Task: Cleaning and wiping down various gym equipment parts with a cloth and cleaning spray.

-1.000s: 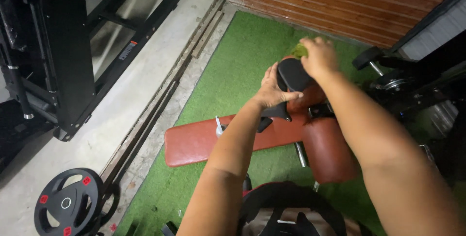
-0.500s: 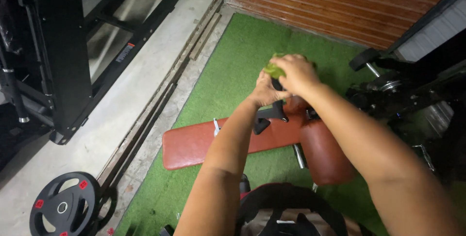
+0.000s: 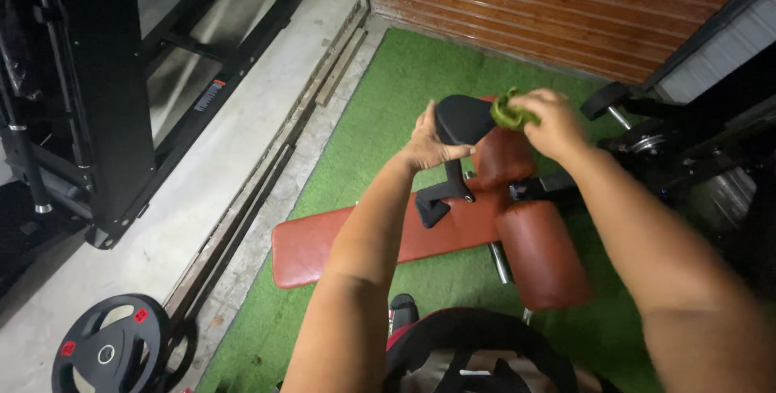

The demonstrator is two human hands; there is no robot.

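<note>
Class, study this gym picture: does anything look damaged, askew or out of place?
Nothing looks damaged or spilled. The left hand steadies a black pad, the right hand grips a green cloth. One weight plate lies alone on the concrete floor.

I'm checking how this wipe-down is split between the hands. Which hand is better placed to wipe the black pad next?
Probably the right hand: it holds the green cloth at the edge of the black pad. The left hand has no cloth and is pressed against the pad's near side, apparently steadying it.
</note>
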